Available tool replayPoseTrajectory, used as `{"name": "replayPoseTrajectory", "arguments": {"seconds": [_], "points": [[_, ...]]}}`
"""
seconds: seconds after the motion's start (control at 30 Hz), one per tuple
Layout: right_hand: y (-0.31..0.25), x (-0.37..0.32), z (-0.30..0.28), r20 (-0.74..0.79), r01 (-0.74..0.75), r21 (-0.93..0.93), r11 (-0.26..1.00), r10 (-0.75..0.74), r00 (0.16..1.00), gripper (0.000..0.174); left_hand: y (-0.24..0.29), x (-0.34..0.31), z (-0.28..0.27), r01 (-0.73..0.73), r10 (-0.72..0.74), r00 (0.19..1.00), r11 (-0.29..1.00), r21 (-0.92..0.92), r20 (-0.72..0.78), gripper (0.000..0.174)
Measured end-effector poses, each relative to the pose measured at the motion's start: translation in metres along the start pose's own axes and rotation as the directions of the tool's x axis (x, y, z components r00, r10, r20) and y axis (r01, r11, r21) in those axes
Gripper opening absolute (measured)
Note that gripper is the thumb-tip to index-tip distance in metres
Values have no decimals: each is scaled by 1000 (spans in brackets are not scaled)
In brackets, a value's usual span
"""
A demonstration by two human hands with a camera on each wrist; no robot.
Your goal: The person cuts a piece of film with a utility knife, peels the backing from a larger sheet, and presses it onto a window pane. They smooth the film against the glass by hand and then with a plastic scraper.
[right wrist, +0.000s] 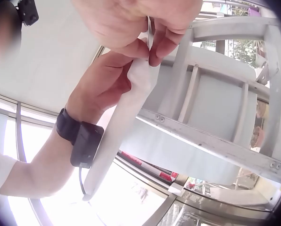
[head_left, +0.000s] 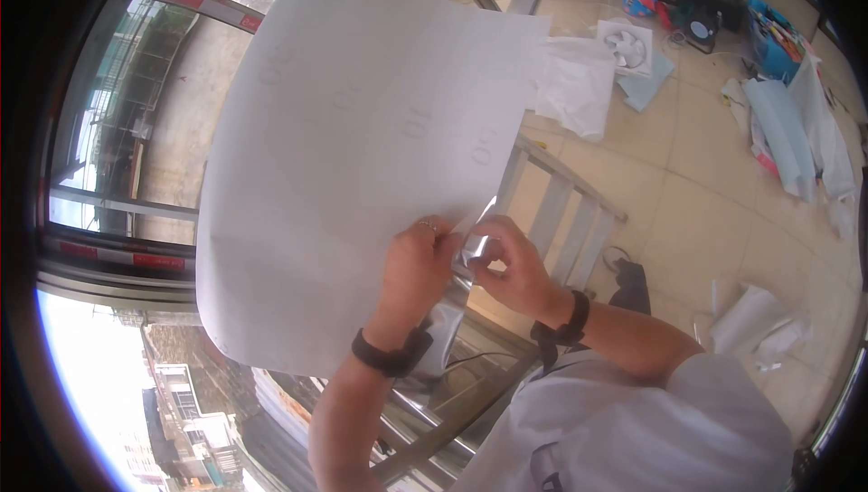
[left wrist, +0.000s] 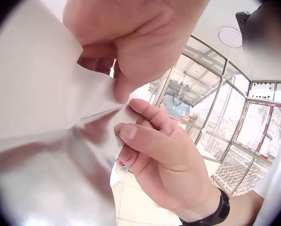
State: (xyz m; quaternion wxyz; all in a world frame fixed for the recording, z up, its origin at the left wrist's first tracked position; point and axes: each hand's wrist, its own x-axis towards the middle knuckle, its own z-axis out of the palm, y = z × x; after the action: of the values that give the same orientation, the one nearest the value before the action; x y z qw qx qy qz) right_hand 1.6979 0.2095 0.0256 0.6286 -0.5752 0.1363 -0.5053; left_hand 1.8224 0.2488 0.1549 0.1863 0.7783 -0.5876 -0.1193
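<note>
A large white sheet (head_left: 362,112) with faint reversed marks spreads in front of me, its silver mirror-like face showing at the near right corner. My left hand (head_left: 416,266) pinches the sheet near that corner between thumb and fingers. Close beside it, my right hand (head_left: 515,270) pinches the curled silver film (head_left: 481,246) at the same edge. In the left wrist view, the right thumb and fingertips press on the silver face (left wrist: 93,134), just below the left thumb. Seen from the right wrist, the sheet's edge (right wrist: 126,103) hangs down past the left hand (right wrist: 98,82).
An aluminium stepladder (head_left: 565,221) stands right under the sheet's right side. Windows with metal frames (head_left: 127,207) line the left. On the tiled floor lie a white fan (head_left: 627,47), a blue container of tools (head_left: 773,49), rolled sheets (head_left: 779,135) and crumpled white material (head_left: 755,320).
</note>
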Motion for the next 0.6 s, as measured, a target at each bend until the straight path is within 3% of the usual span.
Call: {"name": "replayPoseTrajectory", "arguments": {"seconds": [0.07,0.17,0.23,0.3,0.37,0.4,0.47,0.6], "points": [[2,-3,-2,1,-6,-3,1000,6,1000,47,5,0,-5,135,-136,990,990,35,36,13],[5,-6,-5,2,-13,16,1000,13,1000,48,4,0,-10,190,-186,980,980,-54,64,12],[1,-4,-7,29,44,-147,988,-40,999,51,14,0,-14,176,-178,981,984,34,77,12],[0,2,-10,29,105,-186,977,-102,994,55,19,0,-16,169,-180,980,978,120,89,12],[0,6,-10,48,152,-205,967,-145,988,59,14,1,-18,-35,39,994,999,-38,102,16],[-2,9,-11,43,146,-211,967,-140,989,63,10,3,-22,-8,11,995,1000,-29,97,16],[4,12,-12,60,132,-180,975,-123,991,67,1,8,-34,-11,-27,950,993,120,311,20],[15,6,-7,32,42,-105,994,-39,999,71,-4,9,-49,32,-150,894,962,272,422,19]]}}
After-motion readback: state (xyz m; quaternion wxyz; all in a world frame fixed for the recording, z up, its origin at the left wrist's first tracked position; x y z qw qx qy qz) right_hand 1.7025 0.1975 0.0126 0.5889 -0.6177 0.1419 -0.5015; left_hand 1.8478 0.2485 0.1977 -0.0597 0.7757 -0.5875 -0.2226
